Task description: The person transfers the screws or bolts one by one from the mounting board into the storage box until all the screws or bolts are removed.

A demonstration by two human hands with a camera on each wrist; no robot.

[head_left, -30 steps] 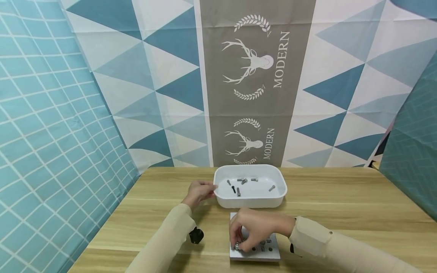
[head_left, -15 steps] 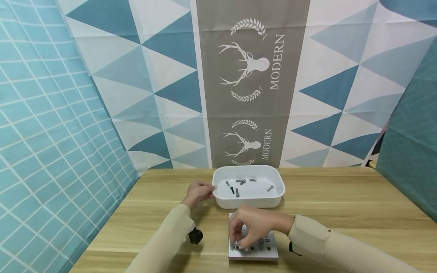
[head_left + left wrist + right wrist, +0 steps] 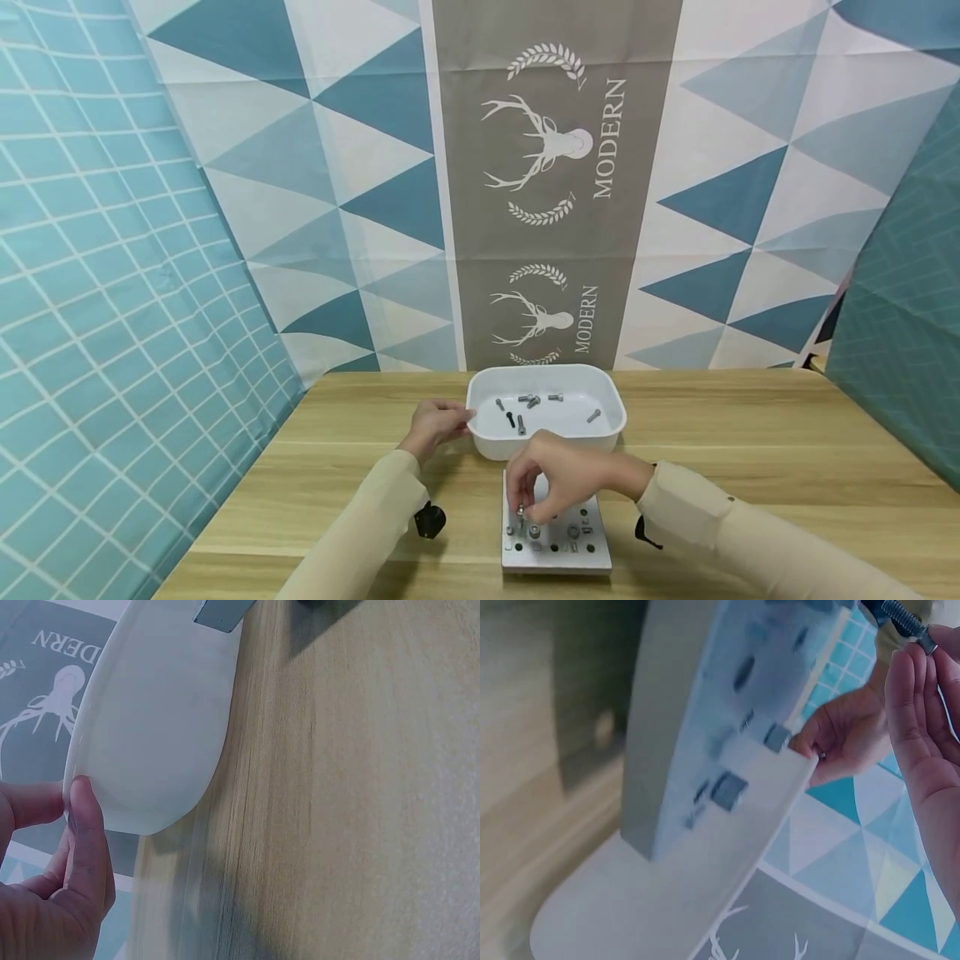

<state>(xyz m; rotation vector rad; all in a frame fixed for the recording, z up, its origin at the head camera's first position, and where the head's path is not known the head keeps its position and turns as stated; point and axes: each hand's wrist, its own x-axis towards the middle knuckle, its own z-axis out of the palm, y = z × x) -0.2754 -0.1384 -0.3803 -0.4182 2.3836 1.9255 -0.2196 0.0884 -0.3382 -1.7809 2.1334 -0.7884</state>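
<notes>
My left hand [image 3: 437, 427] pinches the left rim of a white tray [image 3: 551, 448] between thumb and fingers; the left wrist view shows the thumb [image 3: 86, 802] over the rim. Inside the tray lie several silver bolts [image 3: 521, 425] and one black bolt [image 3: 510, 419]. My right hand [image 3: 558, 477] holds a silver socket-head bolt [image 3: 521, 515] between thumb and fingertips, over the left part of a metal plate [image 3: 555, 563] with holes. In the right wrist view the threads of that bolt [image 3: 906, 621] show, apart from the plate. Other bolt heads [image 3: 573, 531] stand in the plate.
The tray stands just behind the plate on a wooden table [image 3: 750, 467]. A patterned cloth [image 3: 390, 208] hangs at the table's back edge. A blue checked cloth [image 3: 135, 292] lies to the left and a green one [image 3: 907, 333] to the right.
My right hand has moved up and away from the plate's near-left corner with the bolt, uncovering a hole and bolt heads there. The left hand stays on the tray rim.
</notes>
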